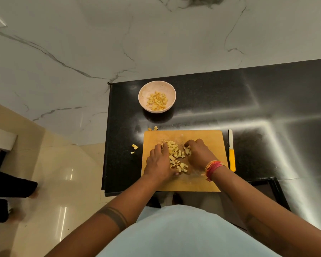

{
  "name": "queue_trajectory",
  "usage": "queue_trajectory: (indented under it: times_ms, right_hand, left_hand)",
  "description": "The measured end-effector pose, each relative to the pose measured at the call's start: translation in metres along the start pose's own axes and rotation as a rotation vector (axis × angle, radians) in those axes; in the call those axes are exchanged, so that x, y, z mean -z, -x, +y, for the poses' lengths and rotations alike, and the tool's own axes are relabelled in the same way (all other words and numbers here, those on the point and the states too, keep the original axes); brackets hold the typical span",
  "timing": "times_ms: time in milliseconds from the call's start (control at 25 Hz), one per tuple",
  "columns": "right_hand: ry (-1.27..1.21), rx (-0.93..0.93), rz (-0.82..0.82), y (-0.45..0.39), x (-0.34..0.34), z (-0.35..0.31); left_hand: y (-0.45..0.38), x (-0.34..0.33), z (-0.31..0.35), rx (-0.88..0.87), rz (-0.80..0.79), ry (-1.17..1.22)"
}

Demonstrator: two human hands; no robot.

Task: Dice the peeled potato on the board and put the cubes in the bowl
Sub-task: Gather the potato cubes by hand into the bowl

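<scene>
From the head camera, a wooden cutting board [202, 180] lies on a black worktop [202, 101] and serves as the reference for everything else. On the middle of the board sits a loose heap of potato cubes [177, 156], pale yellow and small. The left hand [158, 164] rests on the board at the left side of the heap, fingers fairly straight and pressed against the cubes, its thumb reaching under the near end of the pile. The right hand [198, 154] rests at the right side of the heap, its fingers curled inward over the cubes nearest it, cupping a few; together the two hands flank the pile. A band of coloured threads [214, 166] circles the right wrist. Beyond the far left corner of the board stands a pale pink bowl [145, 89], apart from the board, with a layer of diced potato [157, 101] in its bottom. A few stray cubes [134, 147] lie on the worktop just left of the board, and two more pieces [154, 128] touch its far left corner. Just right of the board lies a knife [231, 151] with a white blade and yellow handle, parallel to the board's right edge.
</scene>
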State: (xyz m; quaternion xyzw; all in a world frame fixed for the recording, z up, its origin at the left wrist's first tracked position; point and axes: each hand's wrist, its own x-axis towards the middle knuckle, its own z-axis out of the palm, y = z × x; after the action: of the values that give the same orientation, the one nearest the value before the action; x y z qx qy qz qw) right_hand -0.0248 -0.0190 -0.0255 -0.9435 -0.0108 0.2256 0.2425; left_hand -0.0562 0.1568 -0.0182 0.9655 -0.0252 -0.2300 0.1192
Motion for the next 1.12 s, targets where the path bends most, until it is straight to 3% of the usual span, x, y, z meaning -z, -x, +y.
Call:
queue_trajectory:
  times_ms: [80,240,440,720,880,1000,1120]
  right_hand:
    - [-0.047,0.07,-0.035,-0.003,0.001,-0.011]
    - [-0.049,0.043,0.087,0.0,0.023,0.003]
    - [0.146,-0.099,-0.106,0.018,0.024,0.028]
    - [-0.114,0.066,0.056,0.01,0.003,0.0]
    - [-0.061,-0.152,0.208,0.011,0.015,0.027]
    - [-0.003,-0.19,0.198,0.01,0.006,0.024]
    - [-0.164,-0.091,0.124,0.002,-0.006,-0.009]
  left_hand:
    - [-0.001,0.0,-0.001,0.005,0.014,0.019]
    - [-0.002,0.006,-0.001,0.024,0.016,0.069]
    - [0.001,0.001,0.005,0.02,0.02,0.002]
    - [0.002,-0.002,0.004,0.013,0.053,0.005]
    - [0.002,-0.002,0.003,0.016,0.048,0.004]
    - [0.003,-0.001,0.004,0.014,0.05,0.001]
    - [0.002,0.0,0.002,0.014,0.048,0.015]
